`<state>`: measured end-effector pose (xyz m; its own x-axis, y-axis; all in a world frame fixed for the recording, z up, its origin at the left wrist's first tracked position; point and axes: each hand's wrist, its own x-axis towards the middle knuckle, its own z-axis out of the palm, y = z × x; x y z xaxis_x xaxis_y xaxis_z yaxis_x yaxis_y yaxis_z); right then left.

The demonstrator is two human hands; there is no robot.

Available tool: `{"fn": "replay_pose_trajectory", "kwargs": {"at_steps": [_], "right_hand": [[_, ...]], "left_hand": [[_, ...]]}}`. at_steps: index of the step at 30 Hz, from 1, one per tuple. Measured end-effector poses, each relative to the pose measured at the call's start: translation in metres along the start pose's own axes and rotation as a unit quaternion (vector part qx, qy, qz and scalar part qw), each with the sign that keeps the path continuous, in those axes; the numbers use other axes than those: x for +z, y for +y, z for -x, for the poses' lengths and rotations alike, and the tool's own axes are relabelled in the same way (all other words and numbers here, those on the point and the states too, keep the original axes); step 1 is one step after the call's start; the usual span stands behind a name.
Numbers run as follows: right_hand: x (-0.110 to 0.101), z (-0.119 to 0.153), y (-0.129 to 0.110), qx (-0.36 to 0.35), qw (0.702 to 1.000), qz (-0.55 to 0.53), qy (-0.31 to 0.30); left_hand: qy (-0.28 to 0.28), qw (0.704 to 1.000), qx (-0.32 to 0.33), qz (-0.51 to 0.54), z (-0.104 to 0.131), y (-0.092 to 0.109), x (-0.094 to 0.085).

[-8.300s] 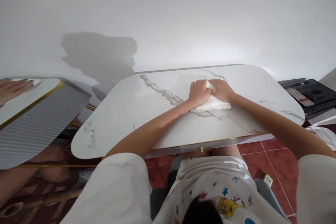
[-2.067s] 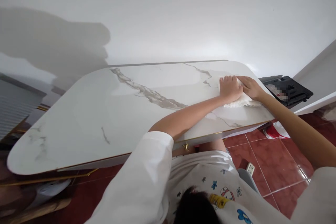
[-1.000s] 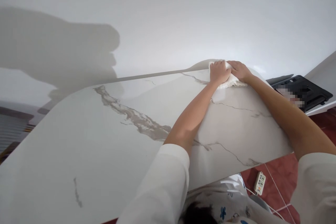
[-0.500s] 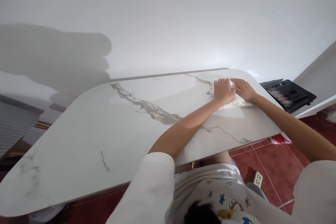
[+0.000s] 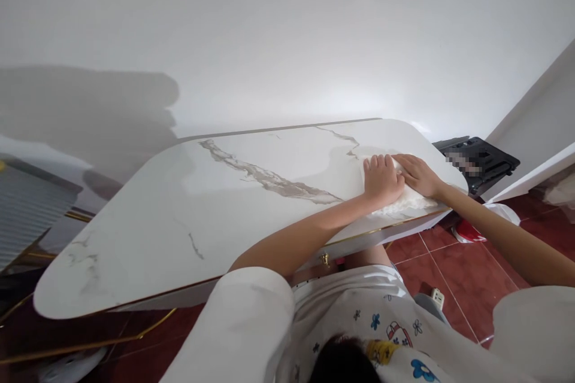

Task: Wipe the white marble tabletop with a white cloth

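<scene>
1. At the far left, a grey ribbed panel (image 5: 31, 209) stood just beyond the table's end, and a broad shadow (image 5: 85, 102) fell on the white wall (image 5: 287, 42) above it

2. A gold bar (image 5: 148, 332) ran low beneath the table's left part, probably a piece of the frame that carried it

3. Spreading rightward, the white tabletop (image 5: 135, 239), veined in grey-brown, stood with its long back edge close along the wall, which perhaps left the front side free for the person to sit at

4. From a white sleeve (image 5: 229, 323) the left forearm crossed low over the surface towards the right end, likely because the cloth lay over on that side

5. Under the front edge showed a gold knob (image 5: 324, 260), just in front of the person's lap

6. The left hand (image 5: 384, 179) lay palm down on a white cloth (image 5: 420, 197), fingers pointing to the wall; the spread seemed meant to press the fabric against the top, though whether the fingers gripped a fold could not be told

7. Close beside it, the right hand (image 5: 415, 175) covered the cloth's other part, also palm down; pairing the hands probably shared the pressure evenly, and any pinch beneath was hidden

8. On the red tiled floor (image 5: 442, 260) sat a power strip (image 5: 437, 298)

9. Beyond the right end stood a black case (image 5: 485, 161), its label blurred
</scene>
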<state>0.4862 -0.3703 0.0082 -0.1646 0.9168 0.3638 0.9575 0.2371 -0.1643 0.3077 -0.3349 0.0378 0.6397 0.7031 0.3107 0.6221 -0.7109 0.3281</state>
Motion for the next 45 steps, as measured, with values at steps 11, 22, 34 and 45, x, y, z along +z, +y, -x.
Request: {"fn": "replay_pose_trajectory", "kwargs": {"at_steps": [11,22,34,45], "right_hand": [[-0.02,0.035,0.029,-0.036,0.999,-0.006,-0.003],[-0.033,0.042,0.081,0.014,1.0,0.006,0.007],[-0.021,-0.023,0.14,0.05,0.999,0.0,0.01],[0.007,-0.1,0.186,0.068,0.998,0.01,0.013]], "left_hand": [[0.012,1.0,0.007,0.013,0.005,0.041,0.019],[-0.004,0.998,0.037,0.051,-0.039,0.064,0.039],[0.0,0.997,0.019,0.074,-0.115,0.041,0.056],[0.009,0.998,-0.012,0.066,-0.184,0.004,0.068]]}}
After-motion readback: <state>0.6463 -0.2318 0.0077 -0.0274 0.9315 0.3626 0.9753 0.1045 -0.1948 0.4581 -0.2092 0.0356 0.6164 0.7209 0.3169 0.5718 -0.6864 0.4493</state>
